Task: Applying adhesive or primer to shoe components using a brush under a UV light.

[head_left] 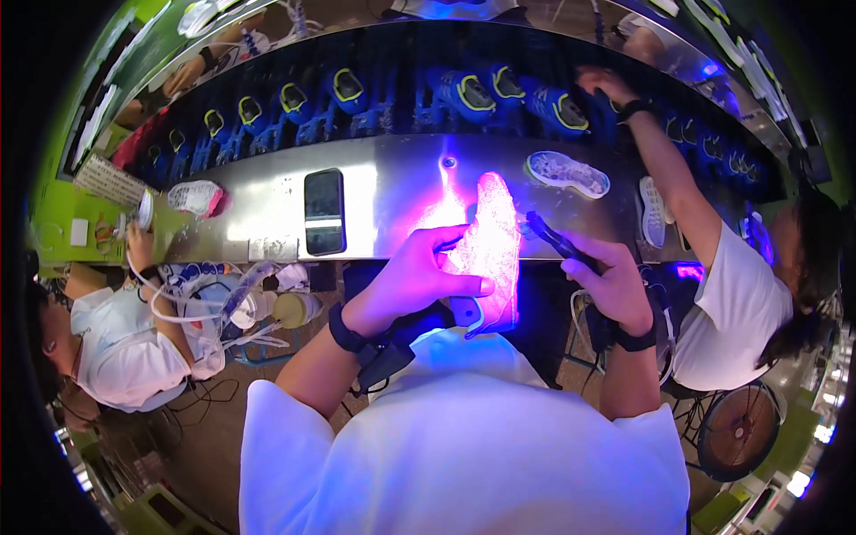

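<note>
My left hand (406, 278) grips a shoe upper (496, 236) by its left side, thumb laid across it. Strong pink and violet light washes out its surface, so details of the upper are hard to make out. In my right hand (615, 278) is a dark-handled brush (560, 239), fingers closed round the handle. Its head points left, close to the upper's right edge; whether they touch I cannot tell. A pale shoe sole (568, 174) lies on the metal bench (392, 165) beyond my right hand.
A black phone (325, 211) lies left on the bench. Behind runs a dark conveyor carrying several blue shoes (348, 86) with yellow-green collars. A co-worker's arm (673, 169) reaches over it at right. Another person (125, 343) works at left near a sole (196, 197).
</note>
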`<state>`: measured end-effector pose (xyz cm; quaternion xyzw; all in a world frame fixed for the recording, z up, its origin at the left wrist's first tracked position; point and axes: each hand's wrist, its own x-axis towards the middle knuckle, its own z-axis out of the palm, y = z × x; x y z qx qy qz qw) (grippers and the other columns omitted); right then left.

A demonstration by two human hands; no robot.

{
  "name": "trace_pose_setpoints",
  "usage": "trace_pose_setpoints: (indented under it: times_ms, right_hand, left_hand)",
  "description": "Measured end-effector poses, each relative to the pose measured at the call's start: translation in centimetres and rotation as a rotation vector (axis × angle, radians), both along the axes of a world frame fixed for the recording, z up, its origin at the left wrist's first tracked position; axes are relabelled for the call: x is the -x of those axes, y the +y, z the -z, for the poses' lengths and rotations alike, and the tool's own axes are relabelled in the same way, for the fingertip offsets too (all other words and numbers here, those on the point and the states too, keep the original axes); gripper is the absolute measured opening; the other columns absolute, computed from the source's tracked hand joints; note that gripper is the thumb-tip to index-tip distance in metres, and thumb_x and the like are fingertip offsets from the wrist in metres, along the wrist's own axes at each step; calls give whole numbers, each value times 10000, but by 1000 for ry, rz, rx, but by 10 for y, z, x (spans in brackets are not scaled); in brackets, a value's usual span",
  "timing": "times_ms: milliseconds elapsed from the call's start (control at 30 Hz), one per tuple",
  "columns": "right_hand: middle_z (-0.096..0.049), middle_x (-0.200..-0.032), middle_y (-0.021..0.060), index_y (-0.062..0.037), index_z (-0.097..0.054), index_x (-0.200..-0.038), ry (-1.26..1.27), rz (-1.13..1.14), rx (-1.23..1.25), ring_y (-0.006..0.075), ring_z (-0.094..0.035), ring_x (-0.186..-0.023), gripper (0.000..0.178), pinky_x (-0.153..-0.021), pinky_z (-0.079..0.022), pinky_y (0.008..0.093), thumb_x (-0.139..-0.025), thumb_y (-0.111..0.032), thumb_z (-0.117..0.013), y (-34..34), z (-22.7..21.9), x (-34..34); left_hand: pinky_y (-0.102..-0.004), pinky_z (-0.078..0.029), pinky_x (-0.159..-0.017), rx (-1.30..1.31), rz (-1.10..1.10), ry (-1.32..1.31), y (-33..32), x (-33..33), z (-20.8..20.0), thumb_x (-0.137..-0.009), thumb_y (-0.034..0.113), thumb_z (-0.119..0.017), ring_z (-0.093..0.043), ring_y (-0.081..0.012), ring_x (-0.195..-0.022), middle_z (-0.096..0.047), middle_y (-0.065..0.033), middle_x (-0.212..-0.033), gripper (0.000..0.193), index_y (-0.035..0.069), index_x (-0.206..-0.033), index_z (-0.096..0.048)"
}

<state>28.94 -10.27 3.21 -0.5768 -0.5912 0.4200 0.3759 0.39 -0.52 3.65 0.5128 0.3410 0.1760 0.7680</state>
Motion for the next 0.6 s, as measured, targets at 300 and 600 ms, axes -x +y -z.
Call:
trace_pose_setpoints:
  times_ms: [300, 600]
  right_hand:
    - [-667, -895, 2, -23, -632, -1357, 131, -4, 144, 85, -605, -777, 451, -722, -505, 251, -915, -58, -716, -11, 21, 30]
    - [-639, -924, -7, -24, -612, -1380, 153, 53, 150, 79, -566, -765, 443, -711, -481, 240, -942, -62, -673, -2, 12, 33]
  left_hand:
    - [-302, -529, -932, 61, -158, 7, 1, 23, 14, -870, 188, -812, -673, -149, -1033, -706, -82, -1160, 521, -44, -1293, -616]
    - [-307, -546, -902, -73, -177, 82, -6, 12, 22, -868, 168, -815, -661, -141, -1044, -699, -73, -1144, 460, -29, -1243, -635]
